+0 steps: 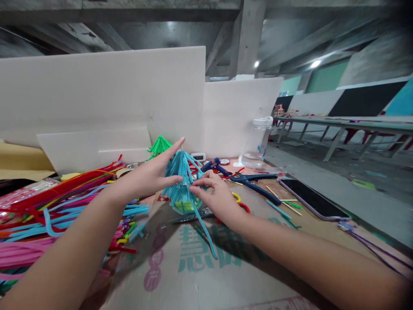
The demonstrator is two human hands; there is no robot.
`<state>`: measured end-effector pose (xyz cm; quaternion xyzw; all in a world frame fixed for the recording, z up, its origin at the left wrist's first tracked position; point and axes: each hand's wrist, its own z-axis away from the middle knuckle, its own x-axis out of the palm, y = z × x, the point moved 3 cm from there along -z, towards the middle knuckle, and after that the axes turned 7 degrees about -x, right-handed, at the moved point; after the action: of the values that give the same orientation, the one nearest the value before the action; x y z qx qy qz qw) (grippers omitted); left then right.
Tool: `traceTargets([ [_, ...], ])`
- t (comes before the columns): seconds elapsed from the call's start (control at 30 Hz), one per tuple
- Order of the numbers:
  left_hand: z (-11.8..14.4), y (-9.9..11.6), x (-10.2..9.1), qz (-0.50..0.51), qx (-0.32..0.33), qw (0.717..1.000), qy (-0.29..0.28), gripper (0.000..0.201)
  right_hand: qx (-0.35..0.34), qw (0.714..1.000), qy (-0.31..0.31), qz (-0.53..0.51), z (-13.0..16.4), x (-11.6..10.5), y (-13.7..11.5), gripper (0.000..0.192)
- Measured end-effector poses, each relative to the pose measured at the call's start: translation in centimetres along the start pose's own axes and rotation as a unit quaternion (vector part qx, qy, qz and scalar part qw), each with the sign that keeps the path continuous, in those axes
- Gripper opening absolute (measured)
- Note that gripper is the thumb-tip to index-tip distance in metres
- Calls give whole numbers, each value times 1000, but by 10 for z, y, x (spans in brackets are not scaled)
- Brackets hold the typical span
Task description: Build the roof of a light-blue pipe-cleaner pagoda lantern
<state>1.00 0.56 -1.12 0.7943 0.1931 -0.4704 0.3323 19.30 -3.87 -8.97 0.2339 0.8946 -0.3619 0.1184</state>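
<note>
The light-blue cone of fuzzy stems (176, 178) stands between your hands, upright, its strands fanning down from a point at the top. Your left hand (156, 173) wraps its left side, index finger pointing up past the tip and thumb spread well away from it, lying against the front; the other fingers are hidden, so whether they grip cannot be told. Your right hand (214, 193) comes in from the other side, thumb and forefinger closed in a pinch on the cone's front, apparently on a loose blue strand (203, 227) whose free end trails down towards you. You seem to be at the step of fitting that strand among the others; the next move likely calls for a steady left side and a light pull, so the neighbouring stems keep their spacing. Just behind your left hand is a green cone (158, 146), and left of that arm lie heaped coloured stems (67, 211). Scissors (244, 208) lie under your right wrist, with a glue gun (213, 165) beyond that hand. Farther right come dark-blue pliers (258, 184) and a phone (312, 199), all on the cardboard-covered surface (135, 284).
</note>
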Motion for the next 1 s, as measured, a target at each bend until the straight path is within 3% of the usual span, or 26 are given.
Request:
traceTargets([
  [0.47, 1, 7, -1, -19, 7, 999, 28, 90, -23, 1000, -3, 13, 5, 5, -3, 4],
  [0.7, 0, 14, 0, -52, -3, 997, 54, 97, -37, 999, 7, 1, 7, 7, 0, 3],
  [1.0, 0, 15, 0, -45, 4, 998, 52, 91, -17, 1000, -1, -3, 6, 6, 0, 5],
])
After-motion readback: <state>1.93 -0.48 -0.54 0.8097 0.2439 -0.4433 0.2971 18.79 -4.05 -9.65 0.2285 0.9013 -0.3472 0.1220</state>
